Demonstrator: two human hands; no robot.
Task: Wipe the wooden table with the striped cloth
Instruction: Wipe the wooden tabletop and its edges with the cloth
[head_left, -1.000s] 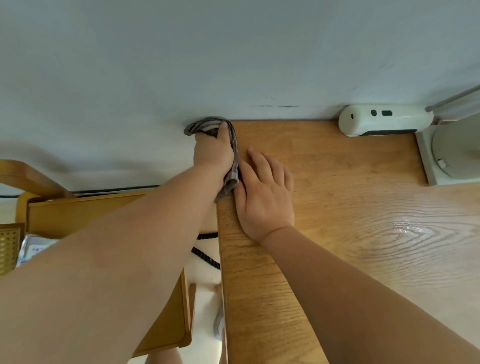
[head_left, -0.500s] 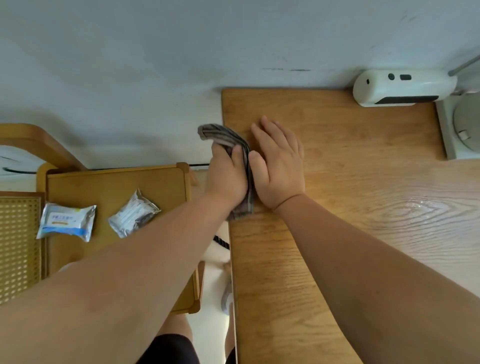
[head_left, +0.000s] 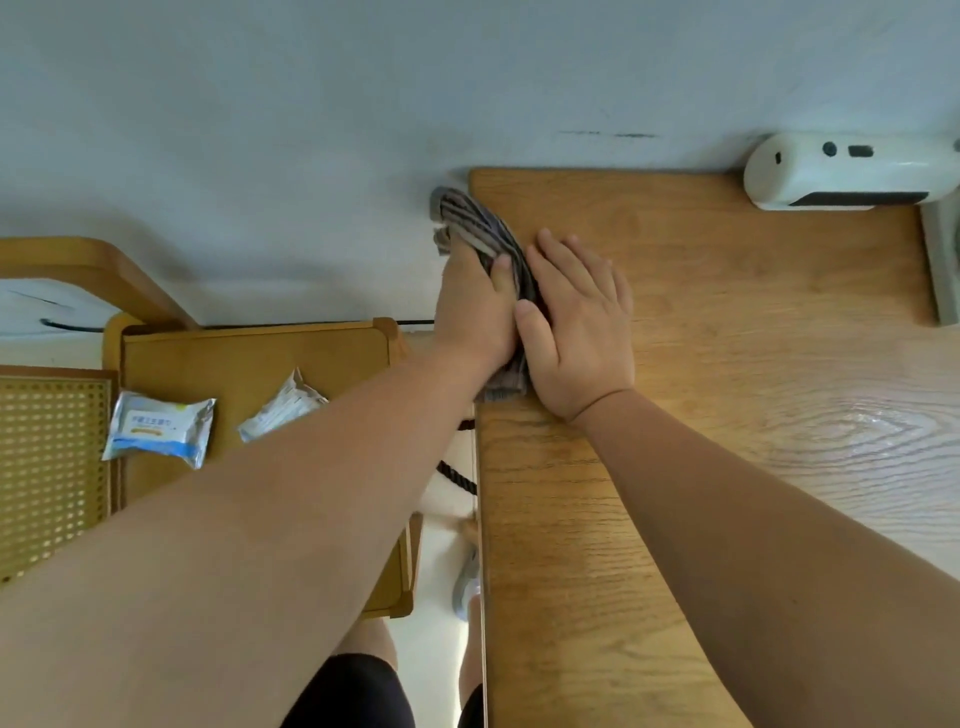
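The wooden table fills the right half of the view, its left edge running down the middle. A grey striped cloth is draped over that left edge near the far corner, against the wall. My left hand grips the cloth from the side of the table, thumb on top. My right hand lies flat on the tabletop right beside the cloth, fingers together and spread flat, touching the cloth's edge.
A white device sits at the table's far right by the wall. To the left stands a lower wooden stand with two wet-wipe packets. A dark cord hangs between stand and table.
The cloth and my left hand slid toward me along the table's left edge and now sit a little back toward the far corner. My right hand followed beside them.
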